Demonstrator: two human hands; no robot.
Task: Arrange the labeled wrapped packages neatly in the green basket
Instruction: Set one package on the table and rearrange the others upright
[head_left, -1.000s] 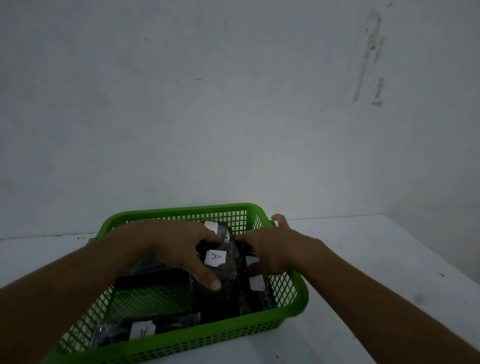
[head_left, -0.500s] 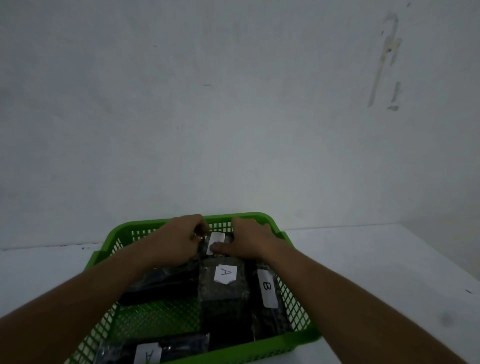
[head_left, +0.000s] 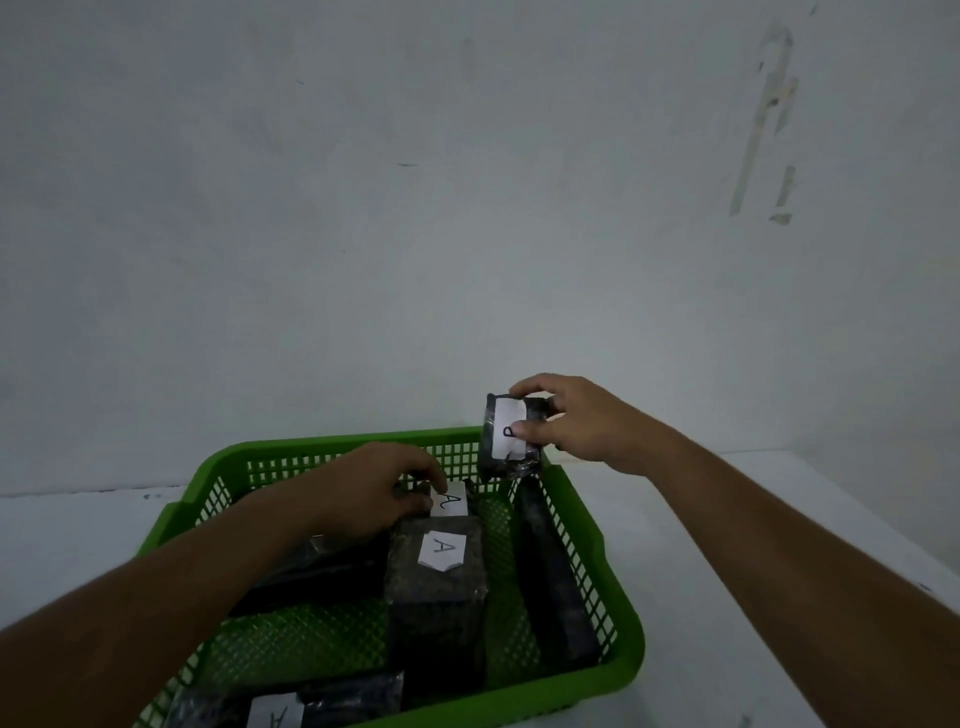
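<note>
A green mesh basket (head_left: 621, 618) sits on the white table in front of me, with several black wrapped packages with white labels inside. My right hand (head_left: 582, 421) holds a small black package (head_left: 506, 441) above the basket's far right corner; its white label is partly covered by my thumb. My left hand (head_left: 374, 491) rests inside the basket at the back, fingers on a package labelled A (head_left: 452, 501). In front of it lies a bigger package labelled A (head_left: 439, 577). A long dark package (head_left: 553, 571) lies along the right wall.
Another labelled package (head_left: 291, 709) lies at the basket's near left corner, and a dark one (head_left: 322, 571) sits under my left forearm. The white table (head_left: 753, 545) extends to the right. A pale wall (head_left: 467, 208) stands close behind the basket.
My right hand has lifted a small package out of the basket's back, up and to the right. The left hand stayed at the back on the package labelled A.
</note>
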